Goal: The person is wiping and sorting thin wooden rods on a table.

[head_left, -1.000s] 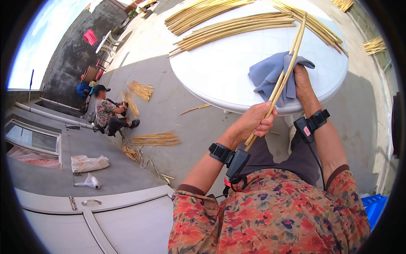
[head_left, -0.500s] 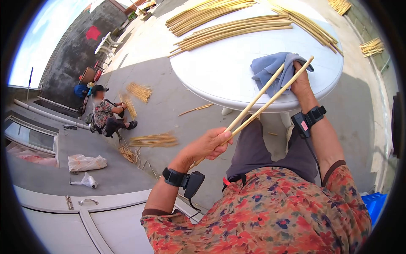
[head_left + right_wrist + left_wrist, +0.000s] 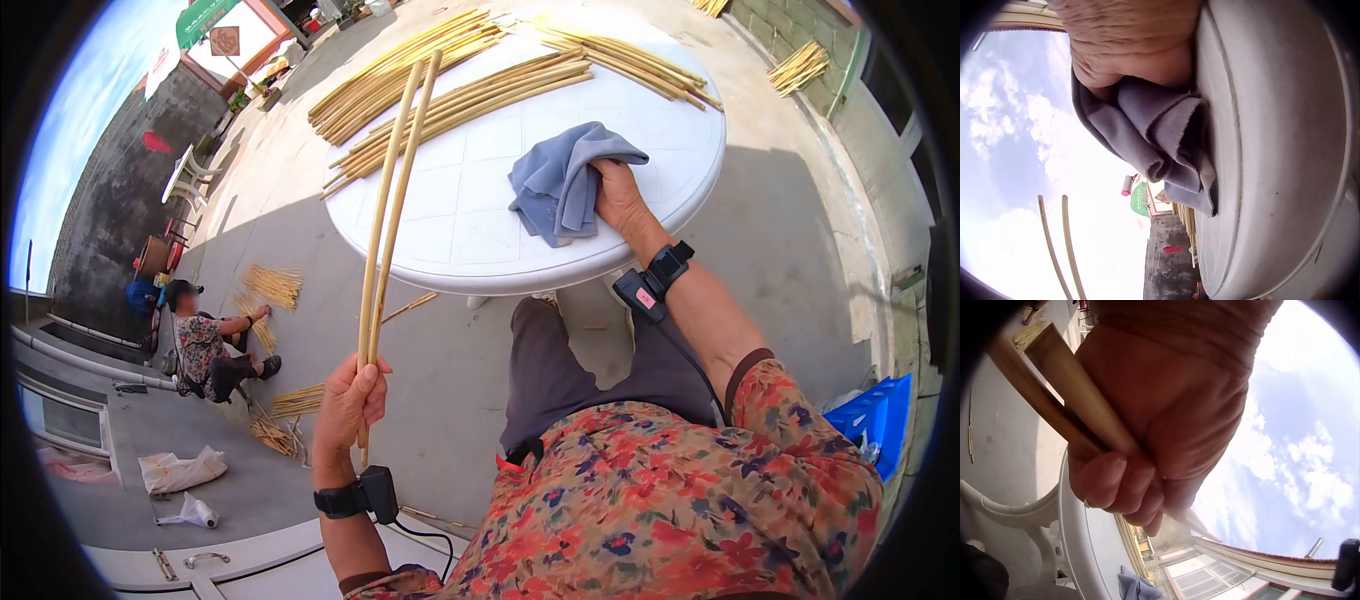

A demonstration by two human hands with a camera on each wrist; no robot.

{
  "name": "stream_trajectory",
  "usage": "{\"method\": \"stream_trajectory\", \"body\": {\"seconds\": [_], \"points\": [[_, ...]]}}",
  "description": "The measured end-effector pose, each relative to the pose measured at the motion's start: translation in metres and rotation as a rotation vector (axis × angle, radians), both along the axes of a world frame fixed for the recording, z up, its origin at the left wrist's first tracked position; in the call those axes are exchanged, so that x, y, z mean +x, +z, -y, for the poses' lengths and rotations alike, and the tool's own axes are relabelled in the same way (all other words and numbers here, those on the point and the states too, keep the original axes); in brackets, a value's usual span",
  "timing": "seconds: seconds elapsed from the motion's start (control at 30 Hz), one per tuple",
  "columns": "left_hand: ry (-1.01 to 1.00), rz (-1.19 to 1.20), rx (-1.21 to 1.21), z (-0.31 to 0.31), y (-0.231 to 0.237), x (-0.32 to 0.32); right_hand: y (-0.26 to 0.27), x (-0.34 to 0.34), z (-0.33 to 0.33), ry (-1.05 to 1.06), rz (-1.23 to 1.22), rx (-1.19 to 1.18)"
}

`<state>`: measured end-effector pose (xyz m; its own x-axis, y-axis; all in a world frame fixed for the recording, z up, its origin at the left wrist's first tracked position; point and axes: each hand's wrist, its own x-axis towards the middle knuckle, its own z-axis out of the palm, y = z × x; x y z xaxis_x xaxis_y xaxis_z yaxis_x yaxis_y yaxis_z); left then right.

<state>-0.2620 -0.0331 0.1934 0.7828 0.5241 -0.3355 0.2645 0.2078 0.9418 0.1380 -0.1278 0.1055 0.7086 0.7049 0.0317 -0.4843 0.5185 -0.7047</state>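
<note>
Two long tan sticks (image 3: 384, 210) stand nearly upright in my left hand (image 3: 350, 402), gripped near their lower ends. In the left wrist view the fingers (image 3: 1107, 478) curl round both sticks (image 3: 1075, 387). My right hand (image 3: 622, 198) holds a bunched blue-grey cloth (image 3: 565, 180) at the near right part of the round white table (image 3: 440, 225). The right wrist view shows folds of the cloth (image 3: 1160, 137) hanging from under the hand (image 3: 1135, 44), close over the tabletop. Both sticks' upper ends overlap the laid-out sticks in the head view.
Bundles of similar sticks (image 3: 470, 100) lie along the table's far side, with another bundle (image 3: 640, 65) at far right. A seated person (image 3: 215, 340) is on the left, near sticks (image 3: 272, 285) on the ground. A blue crate (image 3: 870, 425) stands at right.
The left hand has drawn the two sticks away from the cloth, leftward, and swung them nearly upright. The right hand keeps the cloth at the table. The head view has shifted.
</note>
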Motion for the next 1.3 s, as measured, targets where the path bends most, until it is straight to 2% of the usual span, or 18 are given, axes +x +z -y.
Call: {"method": "stream_trajectory", "body": {"seconds": [0.07,0.13,0.17,0.23,0.43,0.5,0.57,0.63,0.73,0.8,0.9,0.93,1.0,1.13,1.2,1.3], "points": [[0.104,0.014,0.119,-0.002,-0.006,0.031,-0.004,-0.003,0.004,0.082,0.088,-0.031],[0.074,-0.004,0.166,-0.004,-0.017,0.059,-0.001,-0.01,0.008,0.15,0.201,-0.086],[0.064,-0.035,0.214,-0.005,-0.022,0.072,-0.002,-0.009,0.009,0.141,0.204,-0.083],[0.051,-0.011,0.256,-0.005,-0.029,0.099,-0.005,-0.009,0.009,0.165,0.434,-0.225],[0.013,-0.007,0.463,-0.01,-0.049,0.169,-0.004,-0.014,0.011,0.104,0.605,-0.287],[0.026,0.061,0.907,-0.004,-0.055,0.192,-0.003,-0.017,0.012,0.129,0.655,-0.275],[-0.032,-0.004,0.997,0.007,-0.05,0.213,0.003,-0.018,0.014,0.165,0.637,-0.276],[-0.086,0.073,1.252,0.014,-0.057,0.233,0.004,-0.019,0.016,0.147,0.667,-0.4],[-0.168,-0.063,1.324,0.033,-0.056,0.25,-0.011,-0.012,0.01,0.198,0.265,-0.175],[-0.246,-0.075,1.362,0.039,-0.067,0.26,-0.004,-0.015,0.013,0.223,0.046,-0.144],[-0.3,-0.081,1.388,0.044,-0.066,0.267,0.007,-0.022,0.011,0.043,0.079,-0.143],[-0.296,-0.092,1.387,0.047,-0.063,0.268,0.008,-0.021,0.011,0.053,0.074,-0.141],[-0.276,-0.102,1.291,0.052,-0.059,0.267,0.008,-0.019,0.011,-0.028,0.069,-0.125],[-0.294,-0.1,1.354,0.053,-0.055,0.262,0.003,-0.014,0.008,-0.068,0.061,-0.067],[-0.445,-0.322,1.445,0.056,-0.05,0.246,0.002,-0.01,0.008,-0.054,-0.09,-0.025],[-0.424,-0.282,1.441,0.055,-0.056,0.214,-0.003,-0.01,0.005,-0.082,-0.035,0.019]]}}
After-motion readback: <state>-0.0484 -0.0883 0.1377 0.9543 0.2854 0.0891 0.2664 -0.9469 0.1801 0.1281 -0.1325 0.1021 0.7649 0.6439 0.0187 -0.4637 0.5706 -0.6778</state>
